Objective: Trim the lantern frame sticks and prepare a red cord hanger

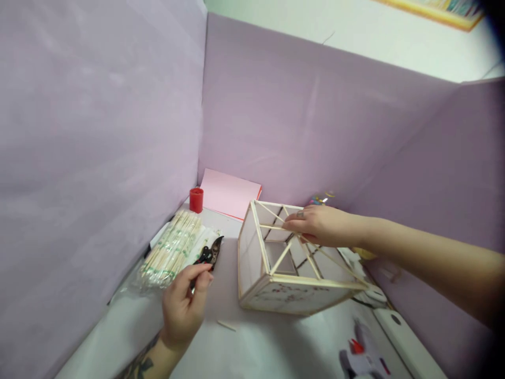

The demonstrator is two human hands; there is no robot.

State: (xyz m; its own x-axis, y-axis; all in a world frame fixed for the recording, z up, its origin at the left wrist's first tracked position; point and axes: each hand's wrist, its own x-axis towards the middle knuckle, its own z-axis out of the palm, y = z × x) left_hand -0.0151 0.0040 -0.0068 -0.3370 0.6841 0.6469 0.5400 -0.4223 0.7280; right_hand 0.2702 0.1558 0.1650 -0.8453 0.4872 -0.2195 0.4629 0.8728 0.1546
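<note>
A box-shaped frame of thin wooden sticks [292,281] with white panels stands on the table; its front panel bears a reddish floral pattern. Several sticks cross its open top. My right hand [315,223] reaches over that top, fingers closed at a wooden stick [270,227] where the sticks meet; the fingertips are partly hidden. Left of the frame, my left hand [185,302] is raised with thumb and forefinger pinched together. What it holds, if anything, does not show. Just beyond those fingers are dark pruning shears [215,251], their handles partly covered by the hand.
Plastic-wrapped wooden sticks [171,250] lie at the left. A red candle-like cylinder [196,200] and pink sheets [231,193] are at the back. A short stick piece [226,326] lies in front. A blurred glue gun [365,363] is at lower right. Lilac walls [276,116] enclose the table.
</note>
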